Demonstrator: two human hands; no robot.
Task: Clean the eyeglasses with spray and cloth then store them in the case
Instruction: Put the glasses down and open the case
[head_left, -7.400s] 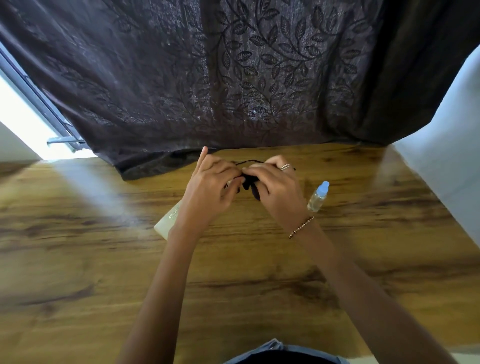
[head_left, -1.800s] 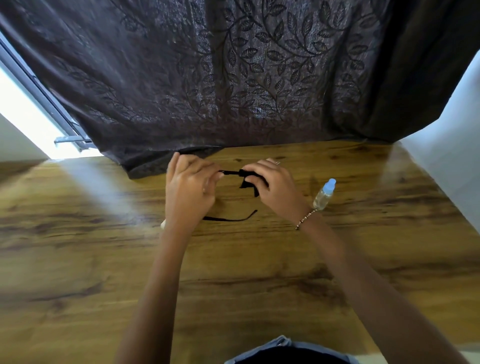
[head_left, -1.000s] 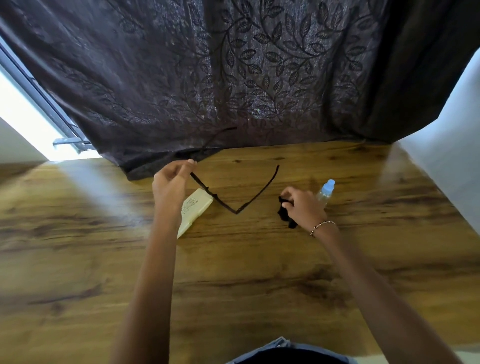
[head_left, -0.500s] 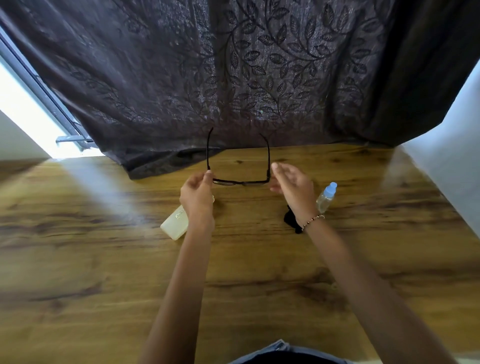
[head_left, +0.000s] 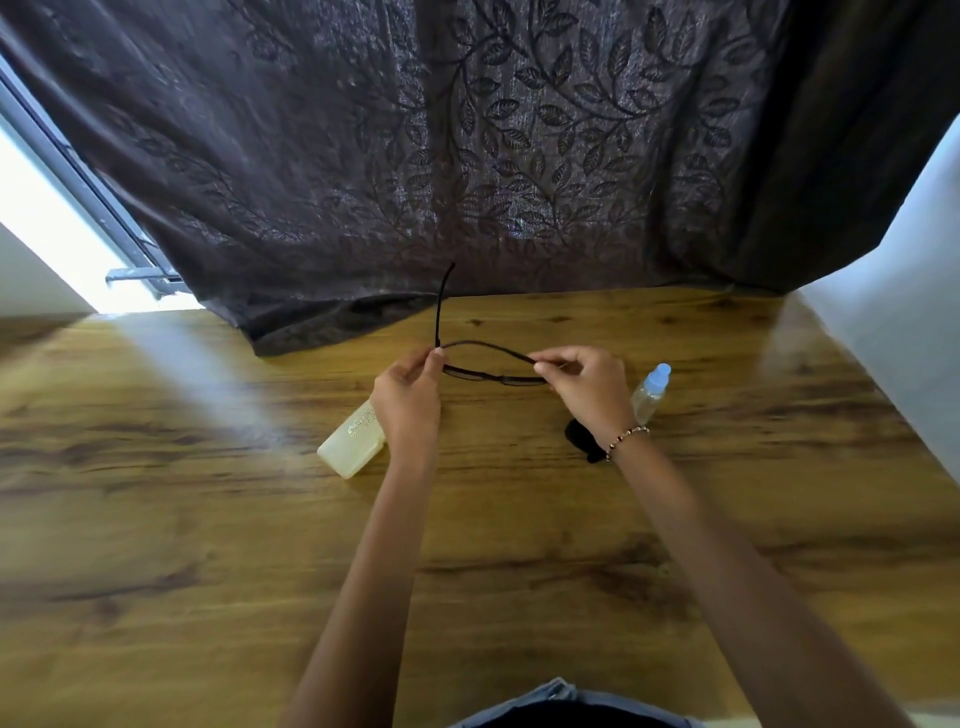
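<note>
Wooden table (head_left: 208, 519), dark curtain (head_left: 467, 130) behind | left hand (head_left: 408, 397), right hand (head_left: 587, 387) pinch eyeglasses (head_left: 493, 375) aloft, one temple folding | cloth (head_left: 579, 434), spray bottle (head_left: 649, 395) set down; cleaning seemingly done | closed case (head_left: 353, 441) still awaits them

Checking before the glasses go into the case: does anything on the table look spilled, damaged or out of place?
Nothing stands out. The eyeglasses are held between the left hand and right hand, one temple folded, the other open. The spray bottle stands capped, the black cloth lies bunched, the cream case lies shut; no liquid shows.
</note>
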